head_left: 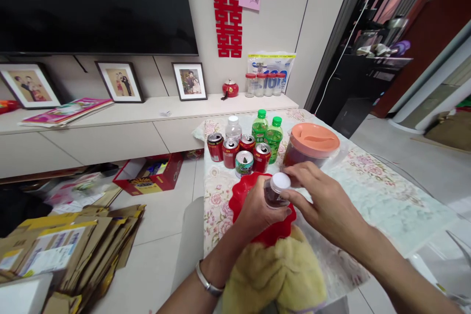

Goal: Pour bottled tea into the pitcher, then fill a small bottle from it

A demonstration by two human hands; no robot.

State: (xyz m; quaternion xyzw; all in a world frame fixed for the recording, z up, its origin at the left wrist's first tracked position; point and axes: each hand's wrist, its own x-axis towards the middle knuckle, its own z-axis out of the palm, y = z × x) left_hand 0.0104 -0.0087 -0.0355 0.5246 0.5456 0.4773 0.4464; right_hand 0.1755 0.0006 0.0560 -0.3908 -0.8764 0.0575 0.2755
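My left hand (255, 211) is wrapped round a small clear bottle (275, 197) with dark contents and a white cap (280, 181). It holds the bottle above a red scalloped bowl (239, 190). My right hand (312, 194) is beside the cap, thumb and fingers apart, with the thumb tip at the cap's lower right edge. Just behind the bowl stand several red cans (230, 152) and a green can (244, 163). A yellow cloth (275, 272) lies at the bowl's near side.
Green-capped bottles (259, 127) and a clear bottle (233, 127) with a white cap stand behind the cans. A tub with an orange lid (315, 140) is at the right on the flowered tablecloth (382, 196). Flattened cardboard (91, 245) lies on the floor at left.
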